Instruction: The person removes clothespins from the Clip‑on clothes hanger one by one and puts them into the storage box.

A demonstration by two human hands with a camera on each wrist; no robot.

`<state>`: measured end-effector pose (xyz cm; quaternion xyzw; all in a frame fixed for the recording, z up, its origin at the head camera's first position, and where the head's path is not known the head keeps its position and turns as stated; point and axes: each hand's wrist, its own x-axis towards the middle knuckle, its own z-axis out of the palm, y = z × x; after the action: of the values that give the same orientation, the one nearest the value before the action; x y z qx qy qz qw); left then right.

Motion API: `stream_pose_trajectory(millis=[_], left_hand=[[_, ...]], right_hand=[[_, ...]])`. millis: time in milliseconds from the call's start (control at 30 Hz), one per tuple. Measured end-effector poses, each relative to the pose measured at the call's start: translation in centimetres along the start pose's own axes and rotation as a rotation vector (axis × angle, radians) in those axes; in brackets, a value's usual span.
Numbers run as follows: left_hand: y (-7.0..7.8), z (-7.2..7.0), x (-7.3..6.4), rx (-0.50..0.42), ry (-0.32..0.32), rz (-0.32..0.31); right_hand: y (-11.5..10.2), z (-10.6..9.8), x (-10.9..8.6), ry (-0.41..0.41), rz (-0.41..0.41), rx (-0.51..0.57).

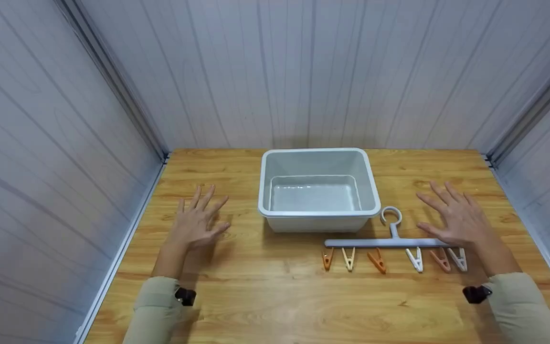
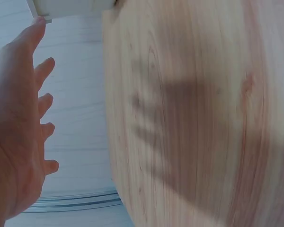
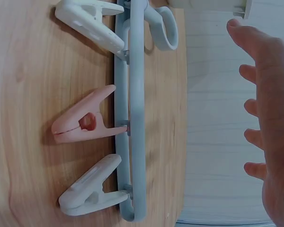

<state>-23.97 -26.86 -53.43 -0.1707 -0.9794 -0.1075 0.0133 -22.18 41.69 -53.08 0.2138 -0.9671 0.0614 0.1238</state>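
My left hand [image 1: 194,223] hovers over the left part of the table with its fingers spread, holding nothing; its shadow falls on the wood in the left wrist view. On the other side, my right hand [image 1: 461,220] is spread too, above the right end of a clip hanger [image 1: 370,243]. The hanger is a grey-blue bar with a hook [image 1: 392,216] pointing away from me. Several clips hang along its near side: orange, cream, white and pink. A pink clip [image 3: 85,118] lies between white clips [image 3: 92,187] in the right wrist view.
A white plastic basin [image 1: 320,214] with nothing in it stands upright at the middle back, just behind the hanger's left half. Panel walls [image 1: 284,71] enclose the wooden table [image 1: 275,296] at the back and both sides.
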Motion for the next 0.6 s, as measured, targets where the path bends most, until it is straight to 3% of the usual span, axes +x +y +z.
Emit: stream_pose_trajectory(millis=[400,600], left_hand=[[0.1,-1.2,0.4,-0.212,0.034,-0.014],[0.2,-2.2,0.9,-0.268,0.042,-0.004]], right_hand=[[0.0,0.4,-1.5,-0.017,-0.085,-0.004],[0.0,0.8,-2.0,-0.035,-0.083,0.094]])
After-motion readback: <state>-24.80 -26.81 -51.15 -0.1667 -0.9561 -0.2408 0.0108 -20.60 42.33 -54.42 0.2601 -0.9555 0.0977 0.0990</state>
